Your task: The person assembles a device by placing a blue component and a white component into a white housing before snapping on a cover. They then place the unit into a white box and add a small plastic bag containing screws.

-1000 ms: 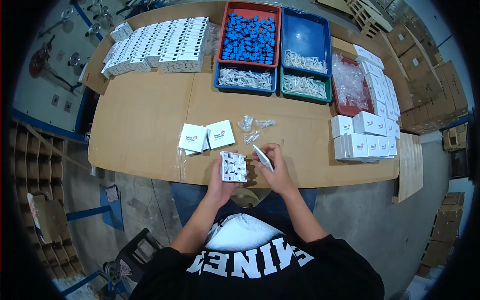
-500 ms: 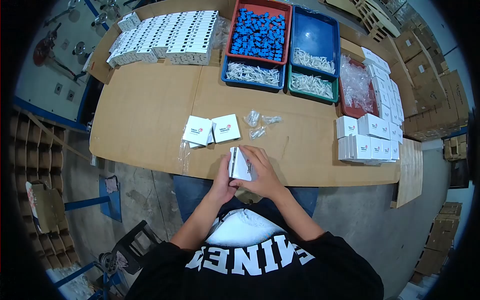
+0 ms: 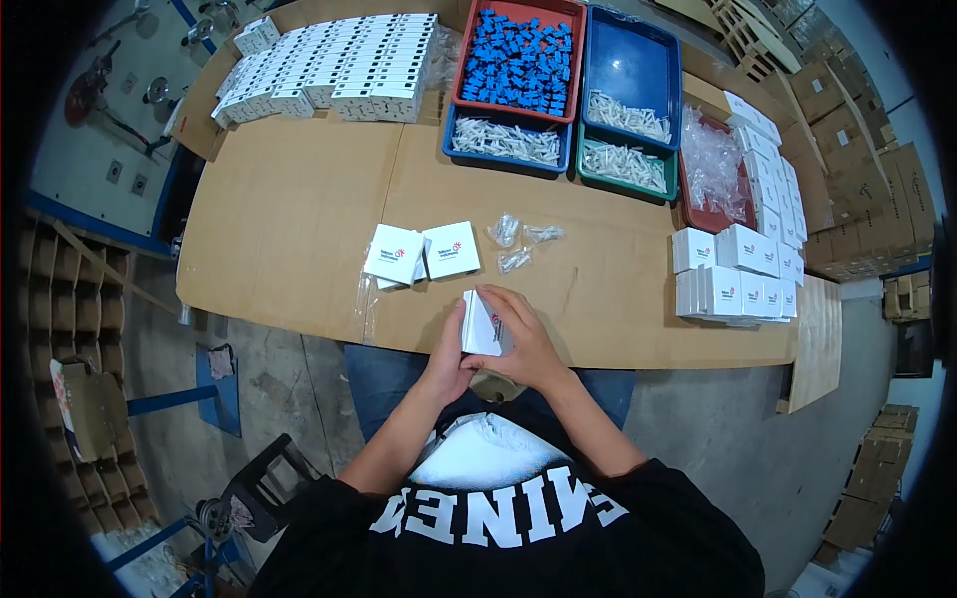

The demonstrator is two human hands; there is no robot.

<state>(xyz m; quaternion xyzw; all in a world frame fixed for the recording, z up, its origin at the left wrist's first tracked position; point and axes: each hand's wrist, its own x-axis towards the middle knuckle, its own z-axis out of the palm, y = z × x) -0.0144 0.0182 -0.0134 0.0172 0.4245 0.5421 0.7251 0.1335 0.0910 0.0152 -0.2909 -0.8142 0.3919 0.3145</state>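
Observation:
Both of my hands hold a small white box (image 3: 482, 327) with a printed logo, just over the near edge of the table. My left hand (image 3: 446, 361) closes on its left side, and my right hand (image 3: 525, 344) wraps its top and right side. Beyond them, a white box (image 3: 395, 251) with the same logo lies on the cardboard, overlapping another piece beneath it. Beside it sits a second white box (image 3: 453, 249). Three small clear bags (image 3: 514, 261) with whitish pieces inside lie to the right of these.
Rows of white boxes (image 3: 339, 75) stand back left. A red tray (image 3: 457, 85) holds blue parts; blue (image 3: 628, 60) and green (image 3: 626, 189) trays hold white pieces. At right are a red tray of clear bags (image 3: 713, 169) and stacked white boxes (image 3: 753, 249).
The box has turned slightly in my hands: a dark line along its left side has given way to a plain white side. The things on the table keep their places.

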